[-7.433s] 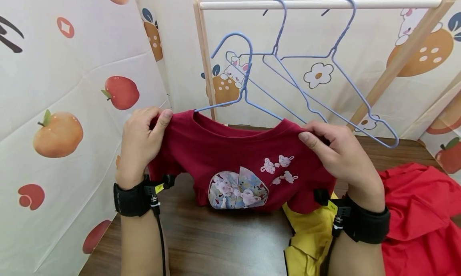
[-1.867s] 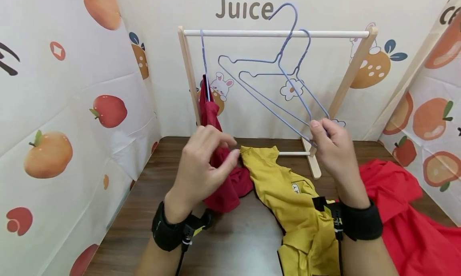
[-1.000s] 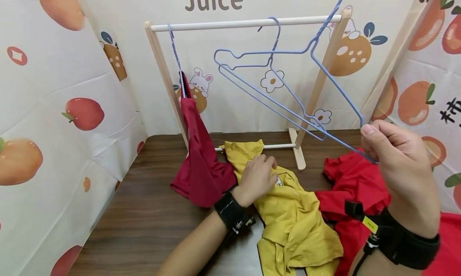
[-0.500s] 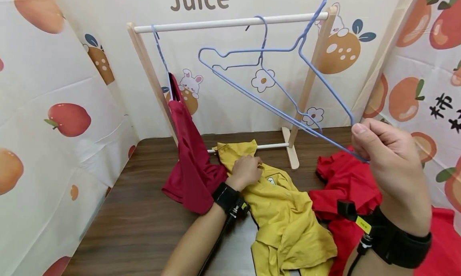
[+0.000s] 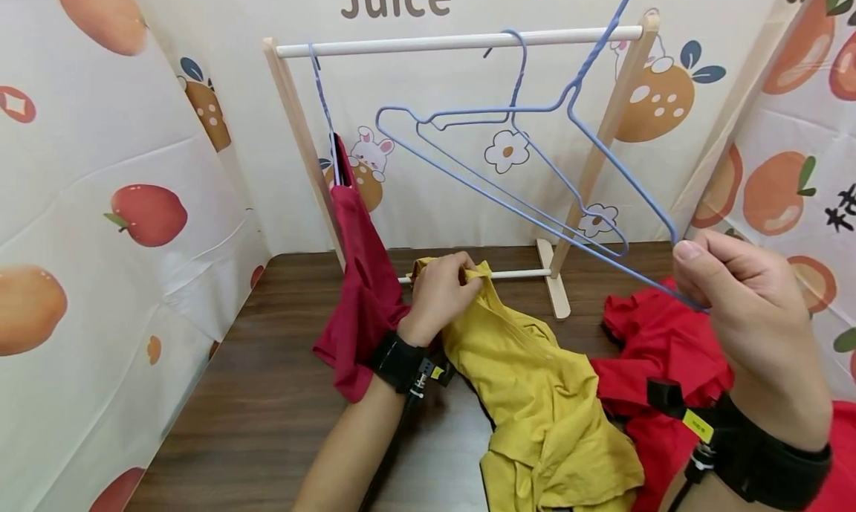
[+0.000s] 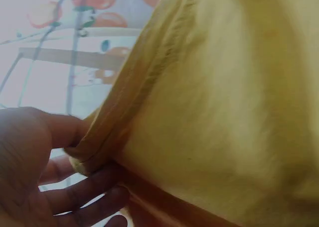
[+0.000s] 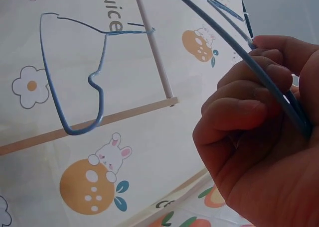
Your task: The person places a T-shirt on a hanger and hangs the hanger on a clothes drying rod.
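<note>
My right hand [image 5: 756,311] grips one lower corner of a blue wire hanger [image 5: 622,166] and holds it up in front of the rack, its hook at the top of the head view. In the right wrist view, curled fingers [image 7: 239,112] wrap the hanger's wire. A yellow shirt [image 5: 535,378] lies on the table, rumpled at its near end. My left hand [image 5: 441,293] pinches its far edge and lifts it a little. The left wrist view shows the stitched edge of the cloth between thumb and fingers [image 6: 70,132].
A wooden rack [image 5: 595,148] with a white rail [image 5: 428,45] stands at the back. From it hang a dark red shirt [image 5: 364,274] at the left and a bare blue hanger [image 5: 518,81]. Red cloth [image 5: 669,348] lies at the right, partly under the right arm.
The dark red shirt went from both hands onto the rail. My right hand took a hanger off and drew it right; my left hand reached to the yellow shirt and raised its far edge.
</note>
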`<action>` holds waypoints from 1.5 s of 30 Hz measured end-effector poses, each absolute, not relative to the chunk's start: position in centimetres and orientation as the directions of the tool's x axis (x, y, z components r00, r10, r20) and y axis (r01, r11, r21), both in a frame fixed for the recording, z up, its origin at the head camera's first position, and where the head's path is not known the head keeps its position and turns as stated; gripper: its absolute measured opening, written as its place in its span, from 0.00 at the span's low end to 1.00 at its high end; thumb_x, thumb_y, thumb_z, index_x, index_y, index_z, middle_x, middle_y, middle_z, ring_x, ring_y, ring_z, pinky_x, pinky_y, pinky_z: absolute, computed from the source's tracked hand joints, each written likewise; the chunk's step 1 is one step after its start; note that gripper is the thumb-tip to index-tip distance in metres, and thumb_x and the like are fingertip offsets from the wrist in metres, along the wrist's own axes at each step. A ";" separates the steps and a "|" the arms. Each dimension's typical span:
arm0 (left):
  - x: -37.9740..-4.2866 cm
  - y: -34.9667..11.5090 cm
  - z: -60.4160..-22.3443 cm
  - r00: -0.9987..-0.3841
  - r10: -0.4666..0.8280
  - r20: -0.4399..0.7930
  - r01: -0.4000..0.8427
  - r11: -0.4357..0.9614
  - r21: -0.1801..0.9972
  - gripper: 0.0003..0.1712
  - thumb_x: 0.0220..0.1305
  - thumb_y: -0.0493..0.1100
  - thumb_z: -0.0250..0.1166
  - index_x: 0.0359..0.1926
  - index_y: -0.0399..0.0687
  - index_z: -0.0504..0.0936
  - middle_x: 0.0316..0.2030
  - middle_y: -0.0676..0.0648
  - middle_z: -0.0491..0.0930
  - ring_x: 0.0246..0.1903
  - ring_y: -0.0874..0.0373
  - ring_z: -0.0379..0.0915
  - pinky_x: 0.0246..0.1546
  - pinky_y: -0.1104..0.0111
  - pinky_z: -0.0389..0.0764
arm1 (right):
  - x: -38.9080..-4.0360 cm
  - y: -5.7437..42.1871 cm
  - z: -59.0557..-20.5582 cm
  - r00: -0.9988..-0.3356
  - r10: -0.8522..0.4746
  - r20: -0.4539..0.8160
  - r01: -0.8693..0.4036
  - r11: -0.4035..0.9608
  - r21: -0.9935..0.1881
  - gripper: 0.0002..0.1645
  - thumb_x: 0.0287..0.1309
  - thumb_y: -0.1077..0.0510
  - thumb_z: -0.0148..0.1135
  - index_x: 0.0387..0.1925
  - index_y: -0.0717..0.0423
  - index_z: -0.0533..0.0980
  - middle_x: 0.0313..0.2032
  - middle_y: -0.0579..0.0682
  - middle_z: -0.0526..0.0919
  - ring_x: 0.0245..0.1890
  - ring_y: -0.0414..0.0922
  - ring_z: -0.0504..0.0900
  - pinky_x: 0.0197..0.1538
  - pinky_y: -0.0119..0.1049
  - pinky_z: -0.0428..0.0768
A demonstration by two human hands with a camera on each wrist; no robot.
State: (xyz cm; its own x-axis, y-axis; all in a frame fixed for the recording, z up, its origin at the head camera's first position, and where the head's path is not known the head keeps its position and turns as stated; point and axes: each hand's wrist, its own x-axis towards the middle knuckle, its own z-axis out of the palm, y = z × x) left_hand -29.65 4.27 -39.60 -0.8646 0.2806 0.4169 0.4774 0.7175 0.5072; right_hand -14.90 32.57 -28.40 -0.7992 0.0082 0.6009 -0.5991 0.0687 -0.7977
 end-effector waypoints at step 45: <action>-27.8 -2.5 -32.8 -0.715 -0.157 0.681 0.627 0.286 0.724 0.05 0.62 0.39 0.72 0.37 0.43 0.87 0.26 0.44 0.80 0.24 0.57 0.71 0.26 0.73 0.71 | -14.4 41.5 -31.9 -0.759 -0.217 0.614 -0.637 0.050 -0.770 0.29 0.68 0.81 0.27 0.21 0.55 0.66 0.17 0.47 0.63 0.13 0.39 0.66 0.17 0.33 0.56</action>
State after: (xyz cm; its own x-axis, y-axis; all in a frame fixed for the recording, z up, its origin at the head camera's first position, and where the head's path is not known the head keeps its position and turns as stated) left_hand -27.77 -2.47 -32.76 -0.7152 -0.1567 0.6812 0.6272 0.2862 0.7243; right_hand -14.43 41.51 -31.86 -0.7591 -0.2169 0.6137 -0.6365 0.0500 -0.7697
